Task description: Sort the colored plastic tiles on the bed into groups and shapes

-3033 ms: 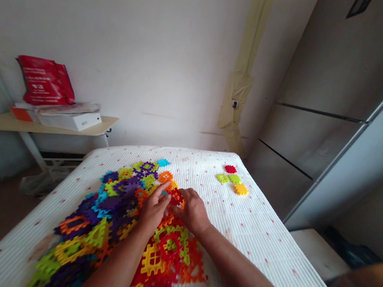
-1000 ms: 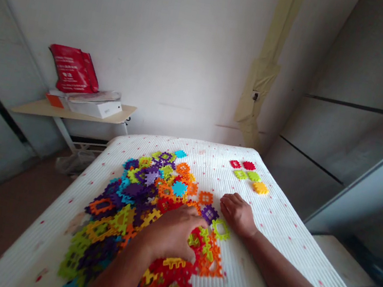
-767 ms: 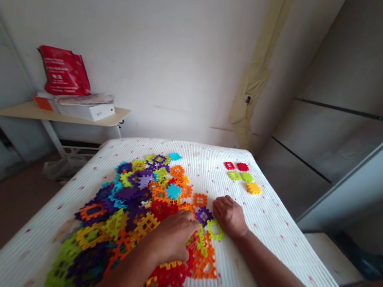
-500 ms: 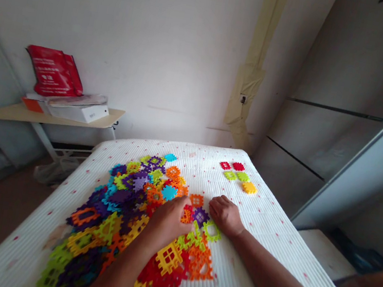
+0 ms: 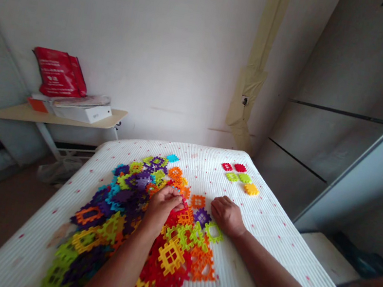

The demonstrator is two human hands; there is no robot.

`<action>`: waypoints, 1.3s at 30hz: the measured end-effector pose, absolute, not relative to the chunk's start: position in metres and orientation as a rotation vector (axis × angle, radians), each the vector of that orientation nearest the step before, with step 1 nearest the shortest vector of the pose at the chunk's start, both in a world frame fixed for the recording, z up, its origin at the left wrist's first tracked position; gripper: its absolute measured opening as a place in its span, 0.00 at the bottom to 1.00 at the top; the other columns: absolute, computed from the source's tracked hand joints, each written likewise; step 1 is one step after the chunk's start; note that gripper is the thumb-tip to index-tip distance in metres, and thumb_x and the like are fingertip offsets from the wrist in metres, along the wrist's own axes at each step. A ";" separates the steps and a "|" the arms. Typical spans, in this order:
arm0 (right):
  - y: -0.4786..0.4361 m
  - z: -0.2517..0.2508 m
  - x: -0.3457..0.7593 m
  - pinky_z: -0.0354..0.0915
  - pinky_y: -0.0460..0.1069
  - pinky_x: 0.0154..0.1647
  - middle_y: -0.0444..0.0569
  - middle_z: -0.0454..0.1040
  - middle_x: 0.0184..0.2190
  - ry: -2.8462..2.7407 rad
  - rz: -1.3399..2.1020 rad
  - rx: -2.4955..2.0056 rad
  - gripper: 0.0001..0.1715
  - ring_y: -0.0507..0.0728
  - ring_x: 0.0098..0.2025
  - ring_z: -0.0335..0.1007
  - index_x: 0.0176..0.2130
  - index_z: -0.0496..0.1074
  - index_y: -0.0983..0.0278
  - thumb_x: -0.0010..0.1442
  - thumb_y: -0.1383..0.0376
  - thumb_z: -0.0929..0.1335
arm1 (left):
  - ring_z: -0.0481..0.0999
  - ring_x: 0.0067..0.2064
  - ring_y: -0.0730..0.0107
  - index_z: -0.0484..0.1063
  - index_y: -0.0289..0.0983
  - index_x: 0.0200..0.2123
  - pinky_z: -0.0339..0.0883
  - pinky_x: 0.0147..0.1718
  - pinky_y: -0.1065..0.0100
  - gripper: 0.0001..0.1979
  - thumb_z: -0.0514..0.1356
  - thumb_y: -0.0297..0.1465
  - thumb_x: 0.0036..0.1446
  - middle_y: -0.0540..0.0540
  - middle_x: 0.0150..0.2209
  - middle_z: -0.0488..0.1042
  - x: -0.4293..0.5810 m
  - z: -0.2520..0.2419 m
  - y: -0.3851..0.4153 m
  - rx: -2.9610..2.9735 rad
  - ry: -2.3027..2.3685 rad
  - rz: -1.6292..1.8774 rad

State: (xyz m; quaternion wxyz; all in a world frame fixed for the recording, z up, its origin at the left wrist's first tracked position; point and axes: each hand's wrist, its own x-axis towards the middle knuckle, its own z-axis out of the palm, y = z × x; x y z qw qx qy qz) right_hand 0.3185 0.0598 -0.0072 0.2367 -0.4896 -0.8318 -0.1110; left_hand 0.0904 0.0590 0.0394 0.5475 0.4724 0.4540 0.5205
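Observation:
My left hand (image 5: 165, 202) is over the pile of interlocking plastic tiles, thumb and fingers pinched together. At its fingertips a red toothed tile (image 5: 184, 204) shows almost edge-on. A sliver of blue tile peeks out behind the fingers. My right hand (image 5: 227, 215) rests on the white cover with curled fingers, and whatever may be under them is hidden. Close beside it lie a purple window tile (image 5: 202, 217), an orange window tile (image 5: 198, 201) and a lime-green frame tile (image 5: 214, 232). A yellow window tile (image 5: 171, 257) sits on top of the pile near my left forearm.
Several red, green and yellow tiles (image 5: 251, 189) lie apart at the far right of the covered table (image 5: 266, 226). A side table (image 5: 12, 111) on the left bears a red bag (image 5: 58, 75) and a white box (image 5: 85, 112). A grey cabinet (image 5: 323, 132) stands at right.
My left hand has gone from spread over the tiles to pinched, shifting slightly up and left with a red tile at its fingertips. The right hand stays where it was.

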 end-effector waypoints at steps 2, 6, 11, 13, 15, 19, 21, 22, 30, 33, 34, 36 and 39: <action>0.059 -0.005 0.316 0.58 0.46 0.34 0.49 0.70 0.27 -2.244 -0.259 -1.340 0.14 0.53 0.32 0.63 0.29 0.69 0.64 0.63 0.68 0.59 | 0.75 0.27 0.70 0.68 0.36 0.29 0.67 0.31 0.69 0.13 0.64 0.34 0.38 0.51 0.23 0.74 0.090 0.040 0.059 1.083 1.072 1.290; 0.056 0.001 0.305 0.62 0.47 0.36 0.50 0.72 0.30 -2.180 -0.157 -1.304 0.14 0.53 0.34 0.66 0.33 0.70 0.63 0.64 0.66 0.59 | 0.74 0.29 0.71 0.72 0.35 0.39 0.67 0.34 0.69 0.20 0.63 0.32 0.39 0.52 0.26 0.75 0.089 0.039 0.059 1.082 1.089 1.303; 0.047 0.009 0.288 0.65 0.50 0.39 0.51 0.74 0.35 -2.104 -0.033 -1.227 0.12 0.56 0.38 0.69 0.40 0.70 0.62 0.64 0.61 0.60 | 0.76 0.31 0.69 0.73 0.34 0.39 0.65 0.26 0.72 0.18 0.62 0.33 0.41 0.47 0.30 0.76 0.090 0.035 0.061 1.105 1.104 1.248; 0.042 0.014 0.281 0.66 0.51 0.41 0.52 0.74 0.38 -2.083 0.004 -1.186 0.13 0.57 0.40 0.69 0.44 0.69 0.62 0.63 0.60 0.61 | 0.76 0.30 0.68 0.70 0.34 0.37 0.64 0.22 0.73 0.17 0.62 0.34 0.41 0.47 0.31 0.76 0.092 0.034 0.061 1.095 1.104 1.242; 0.039 0.019 0.274 0.66 0.53 0.44 0.54 0.73 0.42 -2.098 0.016 -1.147 0.17 0.58 0.43 0.68 0.48 0.67 0.63 0.61 0.58 0.63 | 0.76 0.29 0.68 0.68 0.35 0.35 0.64 0.21 0.73 0.16 0.62 0.35 0.41 0.48 0.30 0.74 0.094 0.035 0.060 1.075 1.090 1.252; 0.041 0.021 0.262 0.65 0.57 0.46 0.58 0.69 0.49 -2.157 -0.051 -1.149 0.26 0.62 0.47 0.65 0.52 0.65 0.64 0.57 0.56 0.67 | 0.76 0.27 0.68 0.64 0.37 0.35 0.65 0.21 0.72 0.17 0.62 0.36 0.41 0.50 0.28 0.73 0.096 0.037 0.058 1.056 1.080 1.247; 0.043 0.020 0.258 0.65 0.57 0.46 0.58 0.69 0.49 -2.169 -0.079 -1.162 0.27 0.62 0.47 0.65 0.53 0.64 0.64 0.57 0.57 0.67 | 0.76 0.28 0.68 0.64 0.38 0.35 0.65 0.22 0.72 0.17 0.62 0.37 0.41 0.50 0.29 0.74 0.096 0.038 0.057 1.066 1.089 1.235; 0.044 0.019 0.256 0.64 0.57 0.45 0.58 0.69 0.49 -2.172 -0.084 -1.163 0.26 0.62 0.46 0.65 0.53 0.64 0.64 0.57 0.58 0.67 | 0.76 0.29 0.68 0.64 0.38 0.34 0.65 0.23 0.72 0.17 0.62 0.37 0.41 0.50 0.29 0.75 0.096 0.038 0.056 1.072 1.091 1.237; 0.053 0.019 0.265 0.64 0.56 0.47 0.55 0.70 0.47 -2.135 -0.007 -1.093 0.26 0.60 0.46 0.65 0.53 0.64 0.63 0.54 0.65 0.69 | 0.76 0.32 0.68 0.65 0.37 0.37 0.67 0.36 0.67 0.19 0.63 0.37 0.41 0.50 0.29 0.75 0.098 0.033 0.058 1.070 1.057 1.305; 0.077 0.017 0.282 0.64 0.55 0.47 0.53 0.71 0.46 -2.016 -0.015 -1.209 0.25 0.59 0.46 0.66 0.51 0.66 0.62 0.52 0.68 0.69 | 0.76 0.35 0.65 0.67 0.37 0.37 0.67 0.38 0.65 0.20 0.64 0.39 0.40 0.48 0.31 0.75 0.098 0.029 0.062 1.066 1.090 1.265; 0.089 0.016 0.289 0.64 0.55 0.47 0.52 0.72 0.46 -1.962 -0.021 -1.303 0.25 0.59 0.46 0.66 0.50 0.66 0.62 0.51 0.68 0.69 | 0.76 0.36 0.64 0.68 0.36 0.36 0.67 0.38 0.65 0.20 0.64 0.39 0.39 0.47 0.31 0.75 0.098 0.027 0.063 1.076 1.095 1.238; 0.113 0.012 0.302 0.65 0.52 0.45 0.51 0.72 0.47 -1.874 -0.019 -1.550 0.25 0.57 0.45 0.68 0.50 0.66 0.62 0.52 0.68 0.68 | 0.76 0.38 0.63 0.70 0.36 0.34 0.67 0.40 0.64 0.18 0.65 0.38 0.38 0.46 0.32 0.75 0.098 0.025 0.065 1.121 1.111 1.206; 0.150 0.005 0.314 0.64 0.50 0.45 0.50 0.71 0.48 -1.802 -0.011 -1.802 0.25 0.56 0.45 0.69 0.51 0.66 0.63 0.53 0.68 0.67 | 0.76 0.39 0.63 0.72 0.36 0.30 0.66 0.42 0.65 0.15 0.65 0.37 0.37 0.46 0.32 0.76 0.097 0.022 0.067 1.193 1.134 1.205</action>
